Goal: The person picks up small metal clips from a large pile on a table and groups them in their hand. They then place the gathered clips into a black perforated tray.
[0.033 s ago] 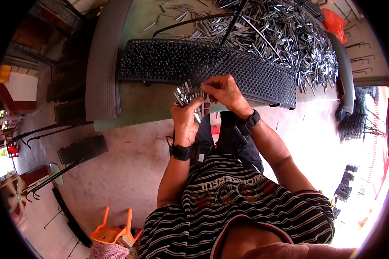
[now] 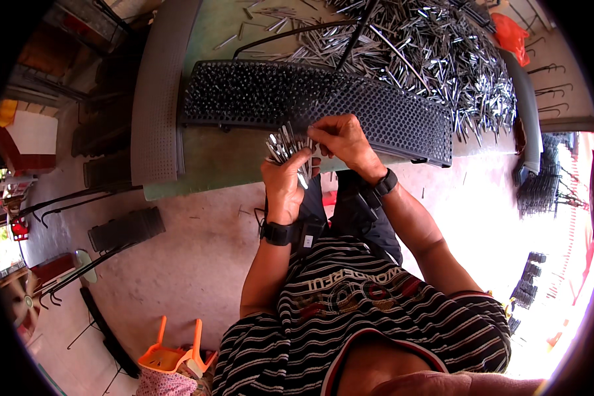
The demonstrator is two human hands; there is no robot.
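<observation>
A bundle of thin, shiny metal rods (image 2: pixel 285 144) fans upward out of my left hand (image 2: pixel 283 185), which is closed around it with the thumb across the front. Beside the bundle's right side, my right hand (image 2: pixel 347 144) has its thumb and fingers pinched together. Whatever is in that pinch is too small to make out. Just beyond both hands lies a long black rack (image 2: pixel 406 117) full of round holes. Rod ends fill its left part, while the holes toward the right look bare.
Behind the rack, a large pile of loose rods (image 2: pixel 435 59) covers the green tabletop (image 2: pixel 211 168). A bent black bar (image 2: pixel 297 30) rises over the rack. Grey perforated sheet (image 2: pixel 155 112) borders the table's left. An orange stool (image 2: pixel 168 356) stands at lower left, near a dark rack (image 2: pixel 127 229).
</observation>
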